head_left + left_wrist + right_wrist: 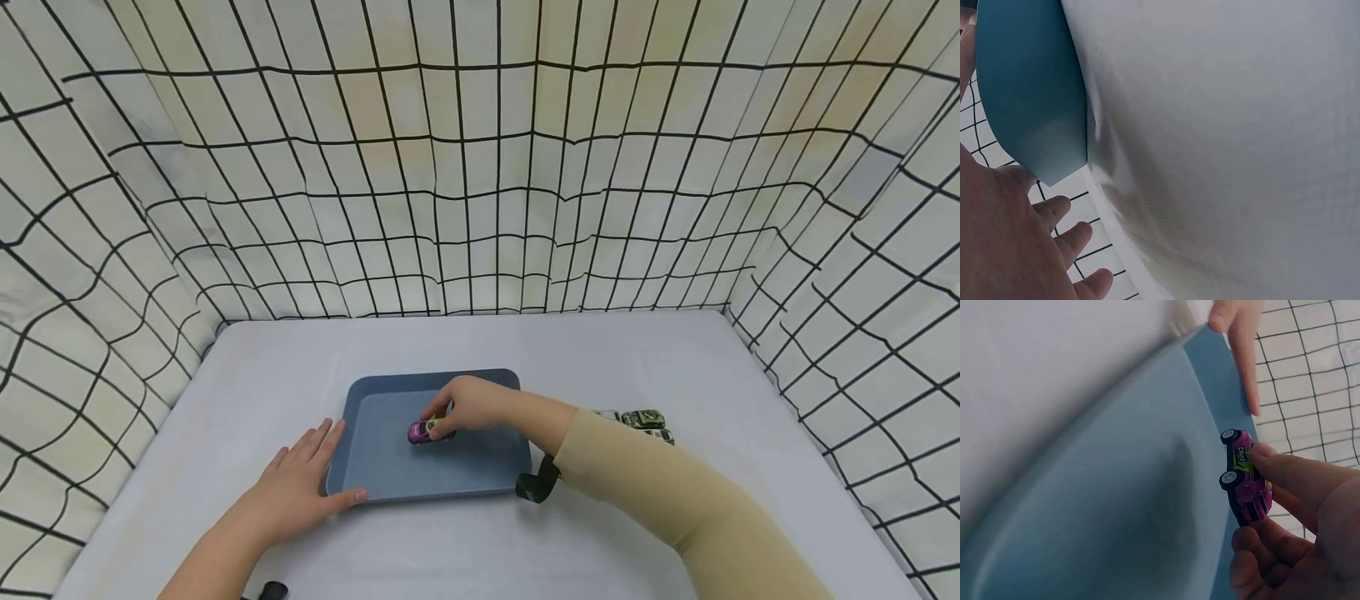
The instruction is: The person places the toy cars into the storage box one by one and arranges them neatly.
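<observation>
A small purple toy car (pixel 1249 478) with yellow-green markings is pinched between the thumb and fingers of my right hand (pixel 471 402). In the head view the car (pixel 422 430) is over the middle of the blue-grey tray (pixel 390 479); the right wrist view shows its wheels apart from the tray floor. My left hand (pixel 300 483) lies at the tray's left edge, fingers straight and spread, with the thumb along the near left corner. In the left wrist view the left hand (pixel 1004 231) touches the tray's side wall (pixel 1035 94).
Several green and white toy cars (pixel 643 419) sit on the white table (pixel 285 358) right of the tray, partly hidden by my right sleeve (pixel 645 475). A black strap (pixel 537 483) hangs from the right wrist. White walls with a black grid surround the table.
</observation>
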Tool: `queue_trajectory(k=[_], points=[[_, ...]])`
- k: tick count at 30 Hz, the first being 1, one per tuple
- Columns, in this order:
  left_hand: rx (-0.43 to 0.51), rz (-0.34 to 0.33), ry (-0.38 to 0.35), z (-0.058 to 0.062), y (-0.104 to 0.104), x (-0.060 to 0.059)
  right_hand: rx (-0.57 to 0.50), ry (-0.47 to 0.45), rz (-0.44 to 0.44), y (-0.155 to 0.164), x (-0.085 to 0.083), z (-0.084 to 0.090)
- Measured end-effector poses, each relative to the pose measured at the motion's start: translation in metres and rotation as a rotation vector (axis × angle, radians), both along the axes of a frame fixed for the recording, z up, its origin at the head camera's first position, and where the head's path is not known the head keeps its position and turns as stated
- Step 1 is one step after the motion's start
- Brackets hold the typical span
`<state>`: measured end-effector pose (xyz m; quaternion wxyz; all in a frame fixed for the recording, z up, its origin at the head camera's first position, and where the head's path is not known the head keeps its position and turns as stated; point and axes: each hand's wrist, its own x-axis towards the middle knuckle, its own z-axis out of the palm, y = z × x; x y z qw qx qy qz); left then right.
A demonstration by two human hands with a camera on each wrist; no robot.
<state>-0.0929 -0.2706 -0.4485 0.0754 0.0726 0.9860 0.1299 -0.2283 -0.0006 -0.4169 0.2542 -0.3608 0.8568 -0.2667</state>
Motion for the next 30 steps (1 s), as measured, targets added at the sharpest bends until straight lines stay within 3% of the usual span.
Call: queue_trajectory(k=[12,18,30], points=[[-0.010,-0.014,-0.031,0.001,0.000,-0.004,0.055,-0.022,0.021,-0.025,0.015,-0.022],[-0.006,-0.023,-0.013,-0.002,0.000,-0.005,0.044,-0.032,0.030,-0.031,0.023,-0.026],[-0.010,-0.036,0.007,-0.001,0.000,-0.006,0.027,-0.166,-0.008,-0.026,0.026,-0.022]])
